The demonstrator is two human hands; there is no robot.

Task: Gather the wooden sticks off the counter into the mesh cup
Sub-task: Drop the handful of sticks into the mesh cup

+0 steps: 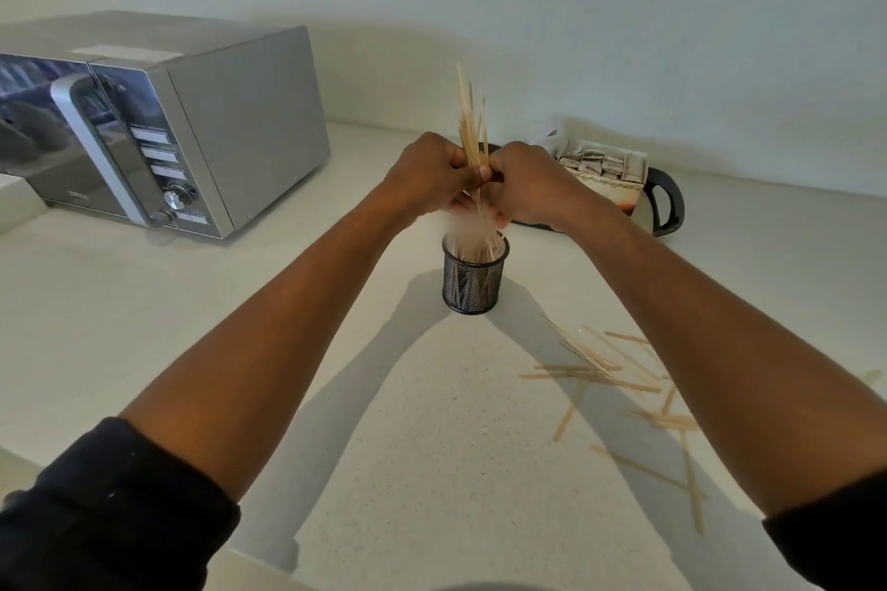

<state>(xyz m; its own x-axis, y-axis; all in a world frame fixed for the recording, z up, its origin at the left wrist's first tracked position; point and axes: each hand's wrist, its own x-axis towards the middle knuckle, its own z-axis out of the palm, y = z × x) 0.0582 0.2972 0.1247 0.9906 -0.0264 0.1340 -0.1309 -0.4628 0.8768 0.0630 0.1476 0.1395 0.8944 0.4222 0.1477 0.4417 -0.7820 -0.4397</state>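
Note:
A black mesh cup (474,286) stands upright on the pale counter (408,446), a little beyond the middle. Directly above it, my left hand (427,173) and my right hand (525,180) together grip an upright bundle of thin wooden sticks (470,130). The bundle's lower ends reach down into the cup and look blurred there. Its upper ends fan out above my fingers. Several loose sticks (609,374) lie scattered flat on the counter to the right of the cup, partly under my right forearm.
A silver microwave (158,144) fills the back left of the counter. Behind my right hand a box of sachets (605,168) sits on a black-handled tray (667,202). The wall runs close behind.

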